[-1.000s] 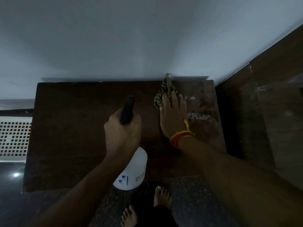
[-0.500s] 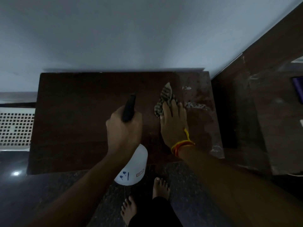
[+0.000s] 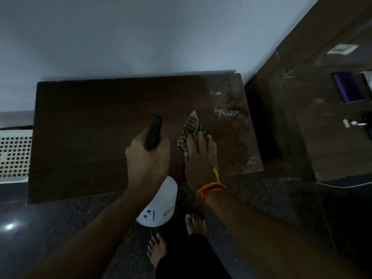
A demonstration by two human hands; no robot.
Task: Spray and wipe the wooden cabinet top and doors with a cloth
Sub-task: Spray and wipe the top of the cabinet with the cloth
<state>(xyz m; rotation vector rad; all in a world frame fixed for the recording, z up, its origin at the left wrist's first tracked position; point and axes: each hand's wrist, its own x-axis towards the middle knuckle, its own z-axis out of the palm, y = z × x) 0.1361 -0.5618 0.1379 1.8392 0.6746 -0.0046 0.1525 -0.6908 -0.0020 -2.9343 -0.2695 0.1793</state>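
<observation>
The dark wooden cabinet top [image 3: 90, 127] fills the middle of the head view, with pale worn patches near its right end. My left hand [image 3: 146, 164] grips a white spray bottle [image 3: 159, 204] by its black head, nozzle pointing away over the top. My right hand [image 3: 199, 164] lies flat on a checked cloth [image 3: 190, 129], pressing it against the wood near the front right. The cabinet doors are hidden below the top.
A white wall runs behind the cabinet. A glossy dark wooden panel [image 3: 314, 121] stands to the right. A white perforated grille [image 3: 14, 156] is at the left. My bare feet [image 3: 195, 224] stand on the dark speckled floor in front.
My right hand has dragged the cloth from the back edge toward the front of the top. My left hand still holds the bottle in much the same place.
</observation>
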